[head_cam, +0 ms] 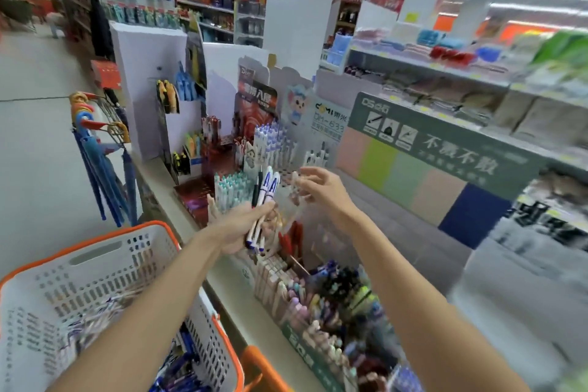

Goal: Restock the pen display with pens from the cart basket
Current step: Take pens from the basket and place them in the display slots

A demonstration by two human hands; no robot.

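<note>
My left hand [245, 226] grips a bunch of white-and-blue pens [265, 197] that stand upright above the pen display [273, 143]. Just right of it, my right hand [321, 188] is raised with curled fingers near the tops of those pens; motion blur hides whether it pinches one. The display holds rows of white pens with blue caps at the back and white pens with teal caps [230, 184] in front. At the lower left is the white cart basket [105, 264] with an orange rim, blue pen packs [178, 372] lying in its bottom.
A second display of pastel pens [321, 305] stands on the shelf near my right forearm. A green sign with colour blocks [423, 169] is to the right. Umbrellas [98, 162] hang on a rack at the left, beside the open aisle floor.
</note>
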